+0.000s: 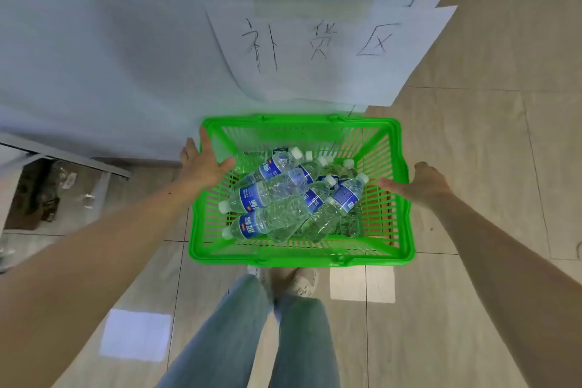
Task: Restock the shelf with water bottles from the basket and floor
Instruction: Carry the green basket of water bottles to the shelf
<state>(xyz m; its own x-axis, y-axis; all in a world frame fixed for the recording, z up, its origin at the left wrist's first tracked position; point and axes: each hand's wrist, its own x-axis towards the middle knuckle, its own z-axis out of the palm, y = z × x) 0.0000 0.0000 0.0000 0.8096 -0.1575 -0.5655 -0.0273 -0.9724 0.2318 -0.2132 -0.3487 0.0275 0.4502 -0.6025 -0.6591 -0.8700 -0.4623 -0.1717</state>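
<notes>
- Faded blue jeans (248,334) and pale sneakers (304,282) sit closest, standing on beige floor tiles (472,309).
- Just ahead of my toes rests the bright green slatted plastic basket (300,257), holding a loose heap of clear water bottles with blue labels and white caps (283,195).
- My left hand (203,164) is spread, thumb over the basket's left rim.
- My right hand (415,183) lies at the right rim, fingers apparently curled outside it; the grip is unclear.
- White paper sheets with handwritten characters (318,50) lie beyond.
</notes>
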